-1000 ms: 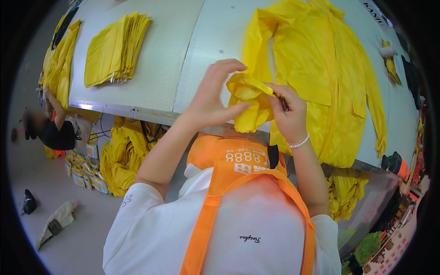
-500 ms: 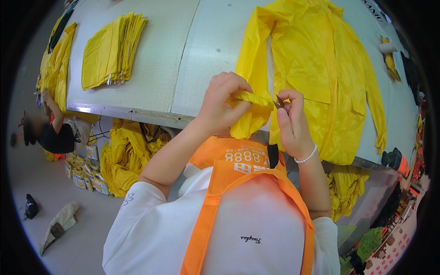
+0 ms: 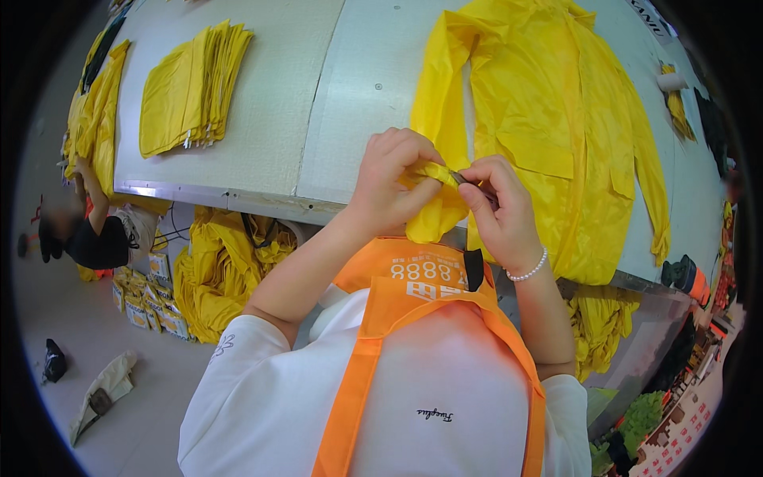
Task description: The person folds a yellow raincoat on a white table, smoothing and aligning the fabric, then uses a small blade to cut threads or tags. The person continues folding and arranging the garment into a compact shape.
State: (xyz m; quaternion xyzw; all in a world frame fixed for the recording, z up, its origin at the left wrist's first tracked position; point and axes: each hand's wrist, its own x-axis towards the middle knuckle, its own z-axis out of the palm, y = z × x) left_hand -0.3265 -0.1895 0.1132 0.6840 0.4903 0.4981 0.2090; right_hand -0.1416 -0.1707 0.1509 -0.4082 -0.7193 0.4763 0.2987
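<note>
Along the near edge of the bench point(image 3: 350, 119), I am viewing the left hand point(image 3: 391, 179) pinching a yellow jacket point(image 3: 536, 111) by its sleeve end point(image 3: 433, 222), apparently steadying it for the dark tool point(image 3: 459, 178) pinched in the right hand point(image 3: 510, 216), while the bench is bearing the garment's body.

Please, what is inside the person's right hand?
The right hand holds a small dark tool at the yellow cloth. Its fingers partly cover the tool, hiding its full shape.

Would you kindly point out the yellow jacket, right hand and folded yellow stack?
Yellow jacket point(image 3: 536, 115): head view, on its body.
Right hand point(image 3: 507, 220): head view, on its middle.
Folded yellow stack point(image 3: 176, 97): head view, top piece.
</note>
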